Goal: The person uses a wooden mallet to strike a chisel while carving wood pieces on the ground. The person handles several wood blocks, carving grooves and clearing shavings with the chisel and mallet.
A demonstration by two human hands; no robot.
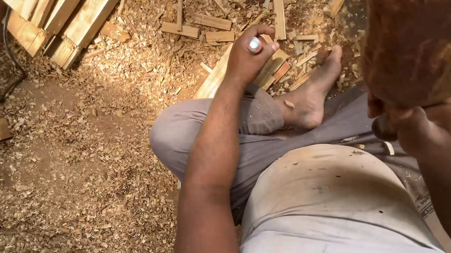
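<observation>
**Both hands closed — one on a small tool, one under a big block**

Left hand (249, 57) is what I see first: its fingers are curled into a loose fist around a small tool with a silvery, rounded end (254, 44) that pokes out between thumb and forefinger. I cannot tell what kind of tool it is. The fist hovers over a pale wooden plank (214, 80) lying by my bent knee, close above it, though I cannot say whether it touches.

My right hand (420, 123) sits at the right edge of the view, fingers wrapped tight against the underside of a large reddish-brown block (421, 22) — rough and blurred because it is so near the camera. The grip is closed, with a dark knuckle bulging towards my lap.

I sit cross-legged in grey trousers (260, 139), one bare foot (311, 92) just right of the left hand. Wood chips (74, 176) and short offcuts (214, 21) cover the earth floor, and stacked slats (66, 17) lean at the top left.
</observation>
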